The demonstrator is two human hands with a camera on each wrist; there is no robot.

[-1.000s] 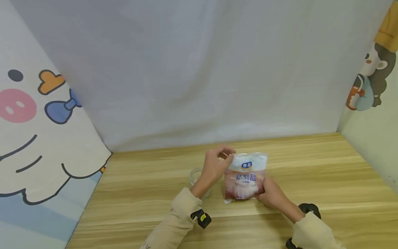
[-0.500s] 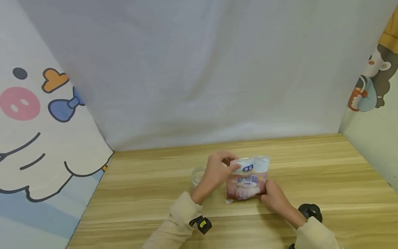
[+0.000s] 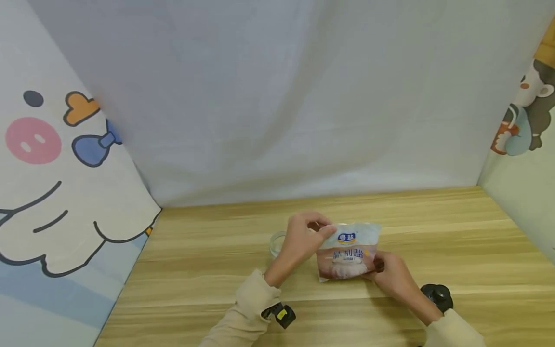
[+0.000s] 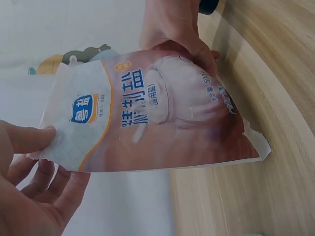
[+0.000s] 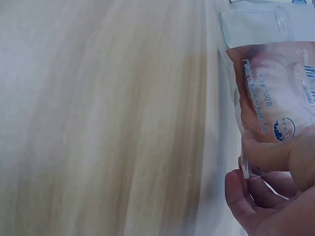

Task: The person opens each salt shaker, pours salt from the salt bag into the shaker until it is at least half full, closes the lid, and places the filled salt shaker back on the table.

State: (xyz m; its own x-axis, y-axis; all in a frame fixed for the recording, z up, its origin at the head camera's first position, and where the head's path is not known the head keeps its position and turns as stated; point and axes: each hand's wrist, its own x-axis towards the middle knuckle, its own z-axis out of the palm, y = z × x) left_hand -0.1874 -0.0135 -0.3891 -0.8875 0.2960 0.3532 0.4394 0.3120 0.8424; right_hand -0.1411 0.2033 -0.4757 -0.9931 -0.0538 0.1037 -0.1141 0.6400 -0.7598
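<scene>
You hold a refined-salt packet (image 3: 349, 253) off the wood-grain table (image 3: 195, 270) in both hands, its printed face turned up toward you. Your left hand (image 3: 301, 238) pinches the top left corner between thumb and fingers, beside the blue brand logo (image 3: 346, 237); your right hand (image 3: 392, 273) grips the lower right edge, thumb across the front and fingers behind. The packet sits directly between the two hands — held at opposite corners, left one far and high, right one near and low. Its long axis runs from the pale top end, on the far side, down to the reddish-brown bottom end, nearer you and close to the tabletop; whether that lower edge touches the wood, you cannot tell from these angles. A clear glass jar (image 3: 275, 244) stands to the left of the packet, partly screened by your left wrist, and that spacing is the one to watch: the jar lies on the left hand's side, just beside that arm, with the right hand well apart across the packet. The right-wrist view shows the jar's glass (image 5: 251, 28) past the packet's edge; how full it is remains too obscured to judge. Nor can you tell whether the top seal is cut. A pale backdrop (image 3: 260, 111) hangs behind.
</scene>
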